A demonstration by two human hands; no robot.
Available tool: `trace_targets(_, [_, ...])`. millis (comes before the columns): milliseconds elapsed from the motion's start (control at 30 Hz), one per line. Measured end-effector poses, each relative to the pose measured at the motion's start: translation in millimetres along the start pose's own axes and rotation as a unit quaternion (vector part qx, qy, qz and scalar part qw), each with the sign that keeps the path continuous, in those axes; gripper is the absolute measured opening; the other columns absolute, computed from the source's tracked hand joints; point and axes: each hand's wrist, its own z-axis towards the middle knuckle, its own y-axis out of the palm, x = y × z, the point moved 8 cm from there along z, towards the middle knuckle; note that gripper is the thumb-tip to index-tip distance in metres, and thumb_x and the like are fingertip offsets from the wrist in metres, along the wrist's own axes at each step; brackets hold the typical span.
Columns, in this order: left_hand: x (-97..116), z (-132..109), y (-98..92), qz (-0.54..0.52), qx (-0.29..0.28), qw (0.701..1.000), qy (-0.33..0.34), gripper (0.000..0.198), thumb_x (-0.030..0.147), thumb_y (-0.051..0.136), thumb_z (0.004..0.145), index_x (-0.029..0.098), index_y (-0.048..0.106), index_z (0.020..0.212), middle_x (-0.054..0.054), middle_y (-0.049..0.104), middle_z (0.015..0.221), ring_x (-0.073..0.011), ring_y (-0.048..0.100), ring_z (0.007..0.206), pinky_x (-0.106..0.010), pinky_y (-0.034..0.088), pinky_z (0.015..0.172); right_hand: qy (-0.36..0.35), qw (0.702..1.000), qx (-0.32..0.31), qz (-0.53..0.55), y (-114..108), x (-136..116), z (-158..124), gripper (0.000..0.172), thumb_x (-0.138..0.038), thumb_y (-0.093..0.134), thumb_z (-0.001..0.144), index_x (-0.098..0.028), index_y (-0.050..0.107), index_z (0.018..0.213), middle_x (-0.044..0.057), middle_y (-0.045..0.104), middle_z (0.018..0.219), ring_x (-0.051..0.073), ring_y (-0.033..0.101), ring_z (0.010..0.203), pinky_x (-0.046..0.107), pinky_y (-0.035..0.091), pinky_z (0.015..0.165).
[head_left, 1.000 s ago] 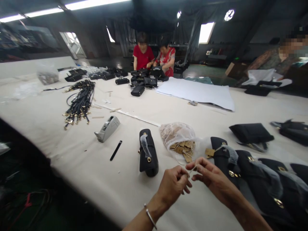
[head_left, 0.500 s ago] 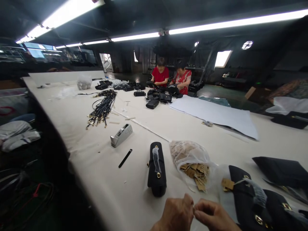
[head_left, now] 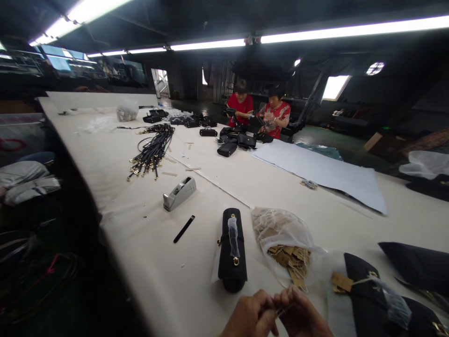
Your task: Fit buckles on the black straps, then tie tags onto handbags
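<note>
My left hand (head_left: 250, 314) and my right hand (head_left: 300, 312) meet at the bottom edge, fingers closed around a thin, pale strand too small to make out. Just beyond them a small black bag (head_left: 233, 250) lies on the white table (head_left: 157, 252), its handle wrapped in clear plastic. To its right a white mesh bag (head_left: 277, 224) lies open, with brown tags (head_left: 289, 260) and pale strings spilling from it. More black bags (head_left: 368, 299) lie at the lower right, one with a brown tag tied on.
A grey tape dispenser (head_left: 179, 193) and a black strip (head_left: 184, 229) lie left of centre. Behind them is a pile of black straps (head_left: 154, 152). White sheets (head_left: 322, 171) lie at right. Two people in red (head_left: 241, 105) handle black bags at the far side.
The view has shifted slightly, moving the scene sideways. My hands have come closer together, and my right hand has turned, its fingers now raised. The people at the back have moved their hands.
</note>
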Motion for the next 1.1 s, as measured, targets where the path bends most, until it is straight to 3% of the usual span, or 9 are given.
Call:
trace_targets(67, [3.2, -1.4, -28.8, -0.021, 0.048, 0.999, 0.013, 0.021, 0.035, 0.050, 0.091, 0.019, 0.064, 0.090, 0.002, 0.060, 0.066, -0.0102, 0.053, 0.049, -0.021, 0.039, 0.048, -0.010, 1.000, 0.028, 0.004, 4.9, -8.5, 11.9, 0.040, -0.052, 0.087, 0.063, -0.021, 0.061, 0.066, -0.005, 0.051, 0.059, 0.009, 0.051, 0.054, 0.022, 0.050, 0.055])
trace_targets(133, [5.0, -1.4, -73.8, -0.003, 0.167, 0.986, 0.029, 0.024, 0.038, 0.048, 0.093, 0.019, 0.063, 0.094, -0.001, 0.062, 0.074, -0.0121, 0.057, 0.057, -0.023, 0.045, 0.055, -0.014, 0.998, 0.052, -0.044, 10.6, -19.8, 25.7, 0.041, -0.050, 0.086, 0.065, -0.020, 0.060, 0.072, -0.008, 0.044, 0.057, 0.003, 0.033, 0.042, 0.016, 0.029, 0.039])
trace_targets(233, [6.5, 4.3, -133.1, 0.054, 0.321, 0.944, 0.057, 0.020, 0.031, 0.045, 0.094, 0.020, 0.062, 0.096, -0.005, 0.065, 0.091, -0.0174, 0.063, 0.081, -0.029, 0.051, 0.074, -0.001, 0.983, 0.046, -0.178, 28.4, -31.7, 52.8, 0.048, -0.055, 0.083, 0.066, -0.019, 0.059, 0.085, -0.010, 0.042, 0.057, 0.000, 0.020, 0.040, 0.016, 0.014, 0.038])
trace_targets(300, [8.3, 18.0, -152.6, 0.091, 0.344, 0.930, 0.088, 0.020, 0.022, 0.044, 0.093, 0.021, 0.062, 0.101, -0.006, 0.065, 0.100, -0.0193, 0.062, 0.094, -0.033, 0.051, 0.085, 0.005, 0.961, 0.020, -0.274, 45.2, -34.0, 74.3, 0.052, -0.060, 0.077, 0.067, -0.019, 0.059, 0.092, -0.010, 0.041, 0.058, 0.000, 0.019, 0.040, 0.017, 0.013, 0.040])
trace_targets(467, [8.4, 56.0, -152.3, 0.149, 0.248, 0.948, 0.132, 0.026, 0.011, 0.044, 0.089, 0.019, 0.066, 0.102, -0.009, 0.062, 0.111, -0.0201, 0.059, 0.105, -0.037, 0.048, 0.097, 0.051, 0.919, -0.052, -0.386, 82.8, -17.4, 116.2, 0.041, -0.052, 0.068, 0.069, -0.018, 0.058, 0.089, -0.009, 0.046, 0.053, 0.003, 0.023, 0.038, 0.019, 0.010, 0.037])
trace_targets(600, [14.8, 57.9, -141.0, 0.163, 0.179, 0.953, 0.180, 0.027, 0.011, 0.050, 0.088, 0.020, 0.069, 0.105, -0.008, 0.064, 0.118, -0.0220, 0.055, 0.111, -0.038, 0.044, 0.102, 0.099, 0.897, -0.138, -0.409, 104.6, -4.5, 121.4, 0.024, -0.039, 0.065, 0.069, -0.017, 0.059, 0.079, -0.007, 0.051, 0.052, 0.004, 0.031, 0.038, 0.018, 0.016, 0.036])
trace_targets(900, [4.7, 40.4, -151.3, 0.162, 0.292, 0.935, 0.121, 0.015, 0.016, 0.054, 0.087, 0.020, 0.062, 0.075, -0.003, 0.061, 0.080, -0.0163, 0.054, 0.074, -0.028, 0.042, 0.072, 0.118, 0.886, -0.169, -0.415, 100.9, -10.3, 119.4, 0.033, -0.040, 0.068, 0.071, -0.016, 0.063, 0.091, -0.001, 0.063, 0.067, 0.011, 0.055, 0.055, 0.024, 0.045, 0.054])
trace_targets(1000, [-10.6, 32.6, -155.5, 0.011, 0.296, 0.952, 0.075, 0.010, 0.022, 0.057, 0.086, 0.019, 0.060, 0.078, -0.003, 0.061, 0.084, -0.0148, 0.055, 0.076, -0.026, 0.042, 0.070, 0.082, 0.885, -0.150, -0.434, 92.6, -16.0, 114.3, 0.034, -0.036, 0.072, 0.069, -0.017, 0.063, 0.096, -0.002, 0.065, 0.069, 0.014, 0.059, 0.066, 0.028, 0.047, 0.067])
trace_targets(1100, [-28.6, 28.5, -143.6, -0.249, 0.232, 0.940, 0.034, 0.015, 0.029, 0.060, 0.085, 0.016, 0.056, 0.076, -0.002, 0.061, 0.086, -0.0105, 0.051, 0.068, -0.024, 0.040, 0.063, 0.080, 0.871, -0.147, -0.462, 85.6, -13.1, 107.1, 0.025, -0.031, 0.076, 0.064, -0.015, 0.067, 0.081, 0.000, 0.065, 0.069, 0.015, 0.057, 0.067, 0.028, 0.044, 0.064])
